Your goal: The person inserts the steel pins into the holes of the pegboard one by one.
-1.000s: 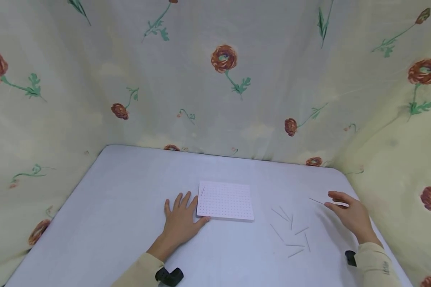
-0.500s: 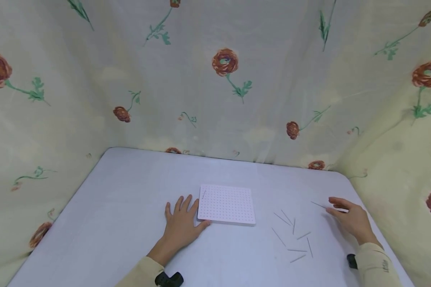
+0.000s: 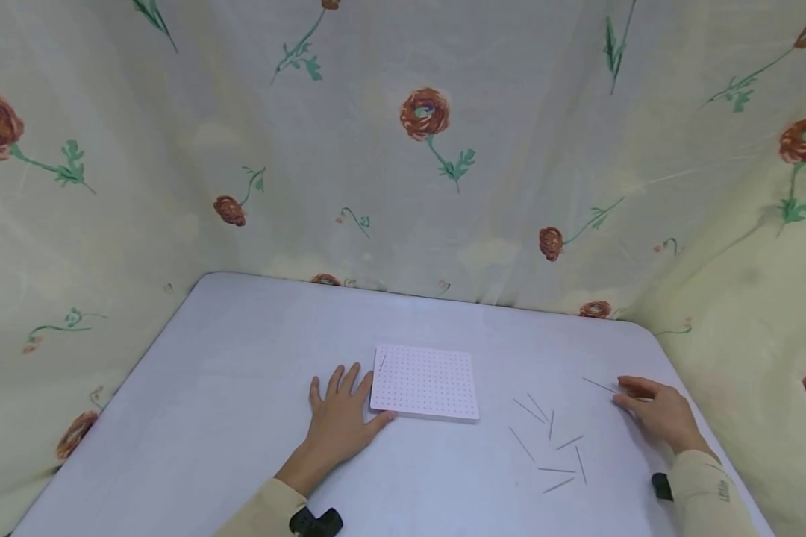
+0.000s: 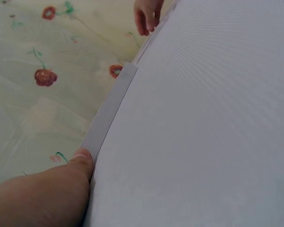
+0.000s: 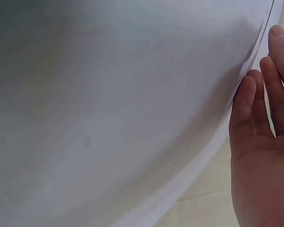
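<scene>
On the white table (image 3: 242,388), the left hand (image 3: 339,418) lies flat with fingers spread, its thumb against the near left corner of the pegboard (image 3: 425,382), steadying it without gripping. The right hand (image 3: 651,410) has sunk lower over the last second and now sits near the table's right edge, fingertips at the end of one thin stick (image 3: 599,385); it seems to pinch that stick, though the small view leaves this uncertain. That suggests the pickup is only starting. Six more loose sticks (image 3: 549,440) lie scattered between board and right hand. One stick (image 3: 382,362) already stands in the board's far left corner. Open tabletop stretches left and behind; the floral curtain (image 3: 416,149) closes in at the right.
</scene>
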Action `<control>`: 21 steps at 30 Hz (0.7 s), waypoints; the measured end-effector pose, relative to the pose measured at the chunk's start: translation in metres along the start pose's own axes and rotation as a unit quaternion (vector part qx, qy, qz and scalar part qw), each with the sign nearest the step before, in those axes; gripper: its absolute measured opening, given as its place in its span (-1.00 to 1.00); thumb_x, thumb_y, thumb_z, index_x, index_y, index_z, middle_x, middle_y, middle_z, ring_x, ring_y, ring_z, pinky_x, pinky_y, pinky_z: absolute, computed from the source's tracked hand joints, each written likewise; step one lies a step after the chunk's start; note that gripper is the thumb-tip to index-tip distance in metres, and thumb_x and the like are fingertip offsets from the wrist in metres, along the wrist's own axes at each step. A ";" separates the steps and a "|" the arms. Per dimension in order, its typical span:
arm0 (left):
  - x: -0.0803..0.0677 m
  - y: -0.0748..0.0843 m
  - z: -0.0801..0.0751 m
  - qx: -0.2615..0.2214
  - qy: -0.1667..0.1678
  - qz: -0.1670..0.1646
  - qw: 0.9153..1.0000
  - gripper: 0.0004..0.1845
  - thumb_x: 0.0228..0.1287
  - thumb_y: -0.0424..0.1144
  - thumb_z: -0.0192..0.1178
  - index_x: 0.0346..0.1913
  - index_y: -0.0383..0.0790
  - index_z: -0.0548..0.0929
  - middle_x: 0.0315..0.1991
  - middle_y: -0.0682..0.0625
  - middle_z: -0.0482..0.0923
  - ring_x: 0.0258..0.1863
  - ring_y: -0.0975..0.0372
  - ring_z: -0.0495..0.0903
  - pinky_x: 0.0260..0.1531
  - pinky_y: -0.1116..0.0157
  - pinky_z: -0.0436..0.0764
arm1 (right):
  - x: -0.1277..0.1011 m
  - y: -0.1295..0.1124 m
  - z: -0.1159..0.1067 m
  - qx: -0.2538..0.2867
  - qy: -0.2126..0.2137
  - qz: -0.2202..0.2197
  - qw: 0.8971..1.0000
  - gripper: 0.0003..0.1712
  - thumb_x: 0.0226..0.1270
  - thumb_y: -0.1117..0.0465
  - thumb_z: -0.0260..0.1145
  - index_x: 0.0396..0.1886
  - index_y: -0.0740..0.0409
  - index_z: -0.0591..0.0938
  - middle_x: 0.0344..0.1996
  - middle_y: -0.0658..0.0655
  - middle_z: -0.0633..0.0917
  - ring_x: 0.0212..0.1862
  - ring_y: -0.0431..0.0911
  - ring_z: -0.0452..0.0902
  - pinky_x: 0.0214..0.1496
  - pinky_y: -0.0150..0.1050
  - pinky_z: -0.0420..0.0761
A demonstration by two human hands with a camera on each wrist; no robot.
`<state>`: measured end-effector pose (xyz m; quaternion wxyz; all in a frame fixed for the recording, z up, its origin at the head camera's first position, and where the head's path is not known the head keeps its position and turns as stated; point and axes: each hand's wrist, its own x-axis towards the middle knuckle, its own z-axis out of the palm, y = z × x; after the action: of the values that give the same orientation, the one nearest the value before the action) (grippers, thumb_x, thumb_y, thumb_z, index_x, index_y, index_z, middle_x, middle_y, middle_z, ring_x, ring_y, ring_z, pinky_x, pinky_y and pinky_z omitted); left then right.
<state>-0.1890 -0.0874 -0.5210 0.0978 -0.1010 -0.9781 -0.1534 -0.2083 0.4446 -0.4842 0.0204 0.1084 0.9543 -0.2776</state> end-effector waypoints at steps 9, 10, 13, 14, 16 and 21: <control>-0.002 -0.002 -0.002 -0.004 -0.001 0.002 1.000 -0.09 0.05 0.49 0.02 0.36 -0.02 0.35 0.40 -0.15 0.24 0.42 -0.13 0.10 0.25 -0.36 -0.10 | 0.007 0.007 0.006 -0.028 -0.010 -0.027 0.999 -0.28 0.25 -0.24 0.21 0.20 0.18 0.51 0.18 0.37 0.52 0.18 0.26 0.39 0.05 0.11 0.44; -0.002 -0.001 -0.002 -0.004 -0.003 0.002 1.000 -0.09 0.05 0.49 0.01 0.36 -0.02 0.35 0.41 -0.15 0.23 0.43 -0.13 0.09 0.26 -0.36 -0.11 | 0.008 0.008 0.005 -0.031 -0.010 -0.028 0.999 -0.28 0.25 -0.24 0.21 0.20 0.19 0.51 0.18 0.38 0.52 0.18 0.27 0.39 0.05 0.13 0.43; -0.001 0.001 -0.002 -0.004 -0.002 0.002 1.000 -0.09 0.05 0.49 0.01 0.36 -0.02 0.35 0.41 -0.16 0.23 0.43 -0.13 0.09 0.26 -0.36 -0.11 | 0.009 0.009 0.003 -0.036 -0.015 -0.030 0.999 -0.28 0.27 -0.24 0.19 0.21 0.21 0.50 0.17 0.39 0.51 0.19 0.28 0.37 0.07 0.15 0.42; 0.000 0.002 -0.002 -0.003 -0.002 0.001 1.000 -0.09 0.05 0.49 0.01 0.36 -0.02 0.35 0.41 -0.16 0.23 0.43 -0.13 0.09 0.26 -0.36 -0.11 | 0.009 0.009 0.002 -0.036 -0.018 -0.029 0.999 -0.27 0.27 -0.24 0.19 0.21 0.21 0.50 0.18 0.39 0.51 0.19 0.29 0.36 0.08 0.16 0.41; 0.000 0.002 -0.002 -0.002 -0.001 0.001 1.000 -0.10 0.04 0.49 0.02 0.36 -0.02 0.36 0.40 -0.15 0.23 0.43 -0.13 0.09 0.26 -0.36 -0.10 | 0.010 0.008 0.001 -0.034 -0.022 -0.025 0.999 -0.26 0.27 -0.24 0.19 0.22 0.22 0.49 0.19 0.40 0.49 0.20 0.30 0.34 0.10 0.18 0.40; 0.001 0.003 0.000 0.000 -0.001 0.001 1.000 -0.10 0.04 0.48 0.03 0.35 -0.03 0.36 0.40 -0.15 0.24 0.42 -0.13 0.10 0.26 -0.36 -0.10 | 0.011 0.007 0.001 -0.039 -0.030 -0.021 0.999 -0.27 0.26 -0.23 0.20 0.22 0.22 0.49 0.20 0.41 0.47 0.23 0.34 0.29 0.13 0.23 0.35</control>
<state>-0.1892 -0.0842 -0.5199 0.0966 -0.1023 -0.9781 -0.1532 -0.2178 0.4522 -0.4897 0.0478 0.0795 0.9655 -0.2435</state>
